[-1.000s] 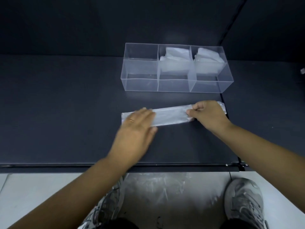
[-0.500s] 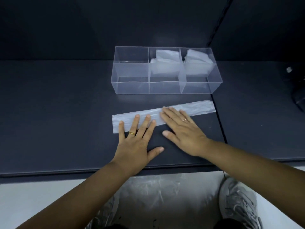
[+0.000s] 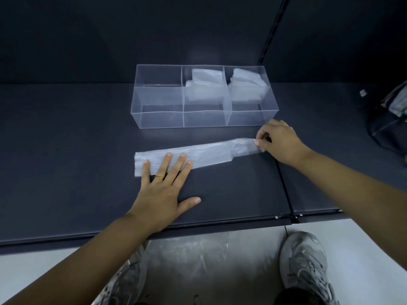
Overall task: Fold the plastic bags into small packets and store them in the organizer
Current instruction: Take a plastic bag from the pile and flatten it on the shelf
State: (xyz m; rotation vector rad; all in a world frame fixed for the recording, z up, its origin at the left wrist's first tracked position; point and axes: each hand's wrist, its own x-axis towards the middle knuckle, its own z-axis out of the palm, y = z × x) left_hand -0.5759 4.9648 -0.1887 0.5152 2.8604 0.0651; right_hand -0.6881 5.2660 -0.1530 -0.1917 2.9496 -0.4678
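Note:
A clear plastic bag (image 3: 207,154), folded into a long narrow strip, lies on the dark shelf in front of the organizer. My left hand (image 3: 163,190) lies flat with straight fingers pressing the strip's left end down. My right hand (image 3: 278,143) pinches the strip's right end between thumb and fingertips. The clear three-compartment organizer (image 3: 160,119) stands behind the strip. Its middle compartment holds a folded packet (image 3: 203,89) and its right compartment another folded packet (image 3: 246,86); the left compartment holds nothing.
The dark shelf (image 3: 66,150) ends in a front edge near my wrists, with a seam running under my right wrist. A dark bag-like object (image 3: 394,119) sits at the far right. More plastic (image 3: 209,256) lies on the floor between my grey shoes (image 3: 306,267).
My right hand slid from the strip's middle to its right end and went from flat to pinching it. My left hand stayed pressing the left end.

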